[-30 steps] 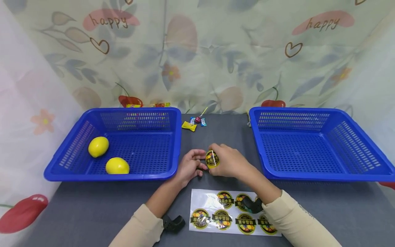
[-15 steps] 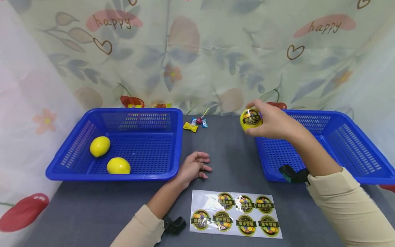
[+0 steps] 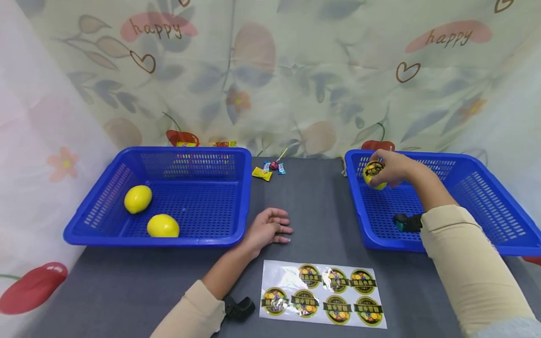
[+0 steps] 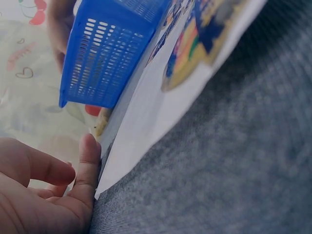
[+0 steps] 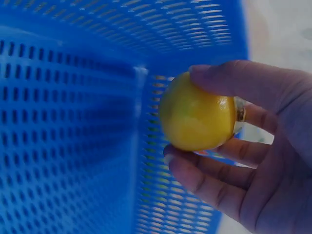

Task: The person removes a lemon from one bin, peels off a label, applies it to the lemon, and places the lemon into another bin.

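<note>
My right hand (image 3: 393, 168) holds a yellow lemon (image 3: 374, 174) with a round black-and-gold sticker on it, inside the far left corner of the right blue basket (image 3: 422, 246). In the right wrist view, thumb and fingers curl round the lemon (image 5: 197, 114) close to the basket's slotted wall (image 5: 102, 122). My left hand (image 3: 268, 228) rests on the grey table with relaxed fingers and holds nothing. The sticker sheet (image 3: 291, 277), with several round stickers on it, lies just in front of that hand; in the left wrist view its corner reaches the fingers.
On the left stands another blue basket (image 3: 203, 241) with two lemons (image 3: 138, 199) in it. Between the baskets, near the back curtain, lie a yellow-wrapped candy (image 3: 262, 173), a lollipop (image 3: 274, 165) and small blue wrapped candies (image 3: 281, 169).
My right hand has carried the stickered lemon from beside the left hand, rightward and over the rim into the right basket. The left hand has stayed nearly in place on the table.
</note>
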A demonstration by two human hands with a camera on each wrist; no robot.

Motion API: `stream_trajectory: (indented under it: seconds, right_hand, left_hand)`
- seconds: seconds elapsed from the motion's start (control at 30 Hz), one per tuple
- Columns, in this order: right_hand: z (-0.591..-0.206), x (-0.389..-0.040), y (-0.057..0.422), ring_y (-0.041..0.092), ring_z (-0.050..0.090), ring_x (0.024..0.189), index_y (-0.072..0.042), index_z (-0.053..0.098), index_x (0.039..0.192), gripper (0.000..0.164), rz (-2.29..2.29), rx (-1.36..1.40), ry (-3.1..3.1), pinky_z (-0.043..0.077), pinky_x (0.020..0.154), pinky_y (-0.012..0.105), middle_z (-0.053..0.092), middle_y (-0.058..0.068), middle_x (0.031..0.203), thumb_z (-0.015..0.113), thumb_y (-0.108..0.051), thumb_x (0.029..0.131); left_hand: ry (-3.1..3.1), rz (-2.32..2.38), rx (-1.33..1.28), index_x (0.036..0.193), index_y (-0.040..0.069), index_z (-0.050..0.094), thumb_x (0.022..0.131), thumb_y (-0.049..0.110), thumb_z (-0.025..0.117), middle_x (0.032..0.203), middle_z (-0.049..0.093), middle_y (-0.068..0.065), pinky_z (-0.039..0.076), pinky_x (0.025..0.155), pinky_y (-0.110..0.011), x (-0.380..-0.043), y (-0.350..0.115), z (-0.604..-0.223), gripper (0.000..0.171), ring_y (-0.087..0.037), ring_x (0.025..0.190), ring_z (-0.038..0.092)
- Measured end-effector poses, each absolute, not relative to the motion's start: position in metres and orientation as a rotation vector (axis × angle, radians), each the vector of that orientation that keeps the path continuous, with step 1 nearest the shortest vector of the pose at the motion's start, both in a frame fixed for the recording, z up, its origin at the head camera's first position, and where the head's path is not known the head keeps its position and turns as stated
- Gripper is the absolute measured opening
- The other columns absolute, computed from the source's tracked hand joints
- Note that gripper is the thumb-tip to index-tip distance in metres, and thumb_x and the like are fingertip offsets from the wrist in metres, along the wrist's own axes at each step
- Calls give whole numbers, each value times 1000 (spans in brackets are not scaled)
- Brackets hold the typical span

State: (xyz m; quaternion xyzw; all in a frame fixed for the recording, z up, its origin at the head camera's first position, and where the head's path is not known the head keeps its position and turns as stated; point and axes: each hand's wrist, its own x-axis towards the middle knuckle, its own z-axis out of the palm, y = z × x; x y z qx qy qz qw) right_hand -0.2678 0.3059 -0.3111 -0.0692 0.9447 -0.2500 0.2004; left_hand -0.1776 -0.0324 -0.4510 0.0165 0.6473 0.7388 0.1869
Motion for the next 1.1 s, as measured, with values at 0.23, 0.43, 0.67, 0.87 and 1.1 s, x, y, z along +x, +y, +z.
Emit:
stream_trajectory:
  seconds: [0.23,0.43,0.67,0.87,1.1]
  right_hand:
    - [-338,-275,295,44,61,97,7,38,142,74,-658,-178,2590,57,74,54,48,34,126,78,-10,82]
    - [-348,-276,290,48,59,103,5,38,144,71,-636,-151,2604,57,76,54,41,38,137,75,-6,85]
    - [-347,-276,292,45,60,101,4,41,143,71,-616,-175,2623,56,77,56,44,37,135,77,-10,85]
    - [-326,-270,294,50,56,111,7,36,146,80,-609,-234,2650,53,82,60,47,38,132,80,-20,85]
    - [-274,-239,278,52,47,123,3,39,147,68,-581,-365,2830,41,95,66,47,35,137,67,-34,97]
  left_hand:
    - [1832,2073,35,129,-8,48,94,-14,36,115,59,-25,59,74,-37,-178,-31,-451,38,-29,96,68]
    - [1832,2072,47,129,-8,49,94,-14,36,115,59,-25,59,74,-36,-177,-30,-450,38,-29,95,68]
    - [1848,2065,58,127,-8,49,93,-14,36,112,59,-24,59,74,-36,-176,-30,-450,37,-29,95,68]
    - [1857,2063,45,126,-7,50,94,-13,36,111,60,-23,59,73,-34,-176,-28,-450,36,-27,94,68]
    - [1893,2062,67,125,-8,51,94,-13,42,109,61,-24,59,72,-35,-174,-28,-450,33,-28,94,68]
